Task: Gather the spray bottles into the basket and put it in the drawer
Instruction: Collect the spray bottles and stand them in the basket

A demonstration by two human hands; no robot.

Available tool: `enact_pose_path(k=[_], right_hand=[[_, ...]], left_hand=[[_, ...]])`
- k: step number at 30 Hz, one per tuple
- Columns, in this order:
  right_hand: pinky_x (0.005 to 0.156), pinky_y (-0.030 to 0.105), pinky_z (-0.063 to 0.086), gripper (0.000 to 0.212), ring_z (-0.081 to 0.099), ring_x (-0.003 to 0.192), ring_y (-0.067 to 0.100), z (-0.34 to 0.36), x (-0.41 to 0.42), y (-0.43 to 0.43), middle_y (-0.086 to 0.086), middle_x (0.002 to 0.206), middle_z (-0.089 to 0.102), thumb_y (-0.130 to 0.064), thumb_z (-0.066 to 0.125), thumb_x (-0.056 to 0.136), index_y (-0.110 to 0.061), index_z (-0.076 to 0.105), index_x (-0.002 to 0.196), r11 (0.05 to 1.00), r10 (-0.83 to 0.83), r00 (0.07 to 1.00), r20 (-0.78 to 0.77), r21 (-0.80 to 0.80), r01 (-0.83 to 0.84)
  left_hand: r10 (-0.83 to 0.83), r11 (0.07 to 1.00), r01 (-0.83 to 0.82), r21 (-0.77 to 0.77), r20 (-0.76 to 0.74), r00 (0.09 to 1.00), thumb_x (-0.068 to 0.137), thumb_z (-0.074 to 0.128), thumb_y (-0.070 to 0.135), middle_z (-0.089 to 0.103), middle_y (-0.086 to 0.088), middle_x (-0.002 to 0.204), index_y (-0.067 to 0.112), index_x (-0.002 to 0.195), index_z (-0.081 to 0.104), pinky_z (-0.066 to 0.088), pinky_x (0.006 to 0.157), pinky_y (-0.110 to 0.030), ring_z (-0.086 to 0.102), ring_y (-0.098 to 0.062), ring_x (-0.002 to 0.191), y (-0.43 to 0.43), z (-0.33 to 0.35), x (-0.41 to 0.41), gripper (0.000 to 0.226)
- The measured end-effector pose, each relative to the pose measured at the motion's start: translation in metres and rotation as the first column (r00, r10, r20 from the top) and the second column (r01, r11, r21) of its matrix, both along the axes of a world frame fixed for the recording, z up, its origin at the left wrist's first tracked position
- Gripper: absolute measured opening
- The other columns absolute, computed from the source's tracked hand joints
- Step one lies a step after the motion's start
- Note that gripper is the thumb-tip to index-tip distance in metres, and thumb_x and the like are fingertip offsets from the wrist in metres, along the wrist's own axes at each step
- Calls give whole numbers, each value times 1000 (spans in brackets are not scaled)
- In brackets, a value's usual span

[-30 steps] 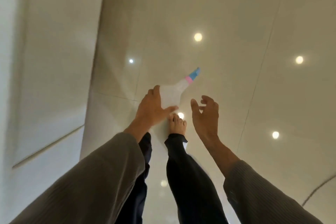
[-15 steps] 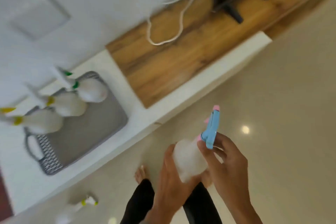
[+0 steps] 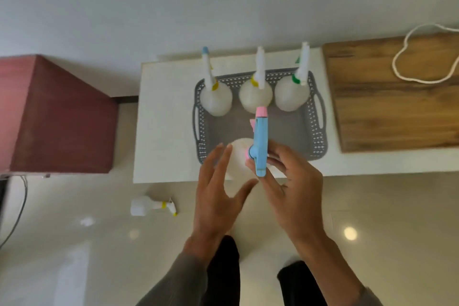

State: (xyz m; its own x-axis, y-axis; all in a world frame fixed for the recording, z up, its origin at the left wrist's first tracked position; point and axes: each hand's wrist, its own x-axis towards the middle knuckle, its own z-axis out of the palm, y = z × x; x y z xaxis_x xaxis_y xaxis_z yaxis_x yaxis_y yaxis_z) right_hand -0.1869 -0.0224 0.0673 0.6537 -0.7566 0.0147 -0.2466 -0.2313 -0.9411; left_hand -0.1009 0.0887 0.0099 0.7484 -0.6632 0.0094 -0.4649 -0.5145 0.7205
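- Blue-headed spray bottle (image 3: 259, 146) hovers over the basket's (image 3: 314, 136) near edge; right hand (image 3: 295, 189) fingers clamped on its neck; left hand (image 3: 218, 194) fingers spread, cupping the body
- Next, I reckon: lower it at 6 o'clock, clear of three bottles (image 3: 255, 95) standing at 12
- One bottle (image 3: 151, 207) lies on the floor at 8 o'clock; white desk (image 3: 166, 119) holds the basket

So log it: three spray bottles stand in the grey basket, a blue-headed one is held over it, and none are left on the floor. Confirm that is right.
Not quite. The head view shows one spray bottle lying on its side on the floor below the counter. The rest holds: three bottles stand in the grey basket, and the blue-headed bottle is in the right hand over it.
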Motion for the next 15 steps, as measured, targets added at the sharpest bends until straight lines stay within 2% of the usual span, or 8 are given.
enact_pose_path(k=[3,6,9,12,15], right_hand=[[90,35,58,33,67,108,8,-18,39,7,-5,116,70,-13,73,89,-12,66,121,999,39,999,-31,-35,-40],[92,35,57,34,65,111,10,-34,66,10,1,118,69,-12,72,90,-9,65,123,998,37,998,-55,-48,-39],[94,32,56,32,65,109,7,-48,84,10,5,115,70,-9,70,90,-7,65,121,998,26,996,-87,-60,-32],[95,28,55,30,65,106,3,-59,93,9,5,113,69,-5,70,90,-4,66,120,999,4,993,-115,-52,-10],[95,27,55,32,66,109,8,-65,100,9,7,117,69,-8,70,91,-3,65,122,999,7,990,-140,-43,-13]], left_hand=[[23,999,-23,31,-9,1000,78,67,48,53,-12,139,2,136,52,38,107,-18,50,-23,129,2,-11,41,76],[14,996,-10,87,-46,999,76,80,34,54,-13,138,1,135,53,41,108,-28,51,-24,128,-3,-25,71,74],[8,992,4,124,-97,995,76,81,29,54,-12,139,1,136,53,44,107,-37,51,-24,129,-12,-37,89,72],[0,987,18,161,-114,993,78,81,31,53,-10,142,3,138,51,42,108,-35,50,-22,130,-16,-49,97,73],[-6,980,29,196,-116,993,79,80,32,50,-10,145,4,140,49,39,109,-30,49,-22,132,-15,-57,101,74]])
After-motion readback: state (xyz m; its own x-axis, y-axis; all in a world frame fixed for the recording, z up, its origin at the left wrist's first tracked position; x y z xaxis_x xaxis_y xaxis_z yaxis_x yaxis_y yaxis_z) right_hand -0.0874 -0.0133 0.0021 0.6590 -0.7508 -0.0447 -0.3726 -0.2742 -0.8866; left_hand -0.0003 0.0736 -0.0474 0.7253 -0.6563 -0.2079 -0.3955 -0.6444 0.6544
